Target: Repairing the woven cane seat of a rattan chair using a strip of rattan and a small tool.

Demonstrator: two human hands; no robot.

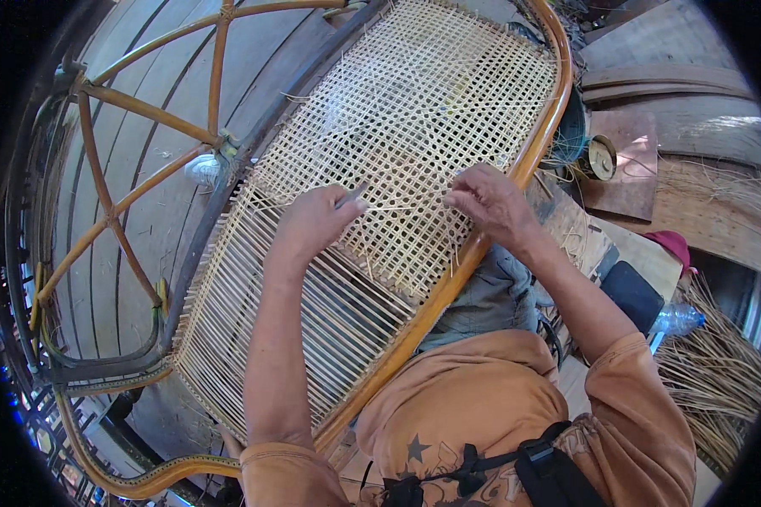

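A rattan chair frame lies across my lap, its woven cane panel under both hands. My left hand is closed over the lower middle of the weave. A small grey metal blade or pick sticks out between its thumb and fingers. A pale cane strand runs over the weave from the left thumb toward my right hand. The right fingers are pinched together above the weave near the right rail; what they hold, if anything, is too small to make out. Below the left hand, parallel cane strands span the frame uncrossed.
Curved rattan braces stand at left over a planked wooden surface. At right are a round tin, boards, a dark flat pad, a plastic bottle and a bundle of loose rattan strips.
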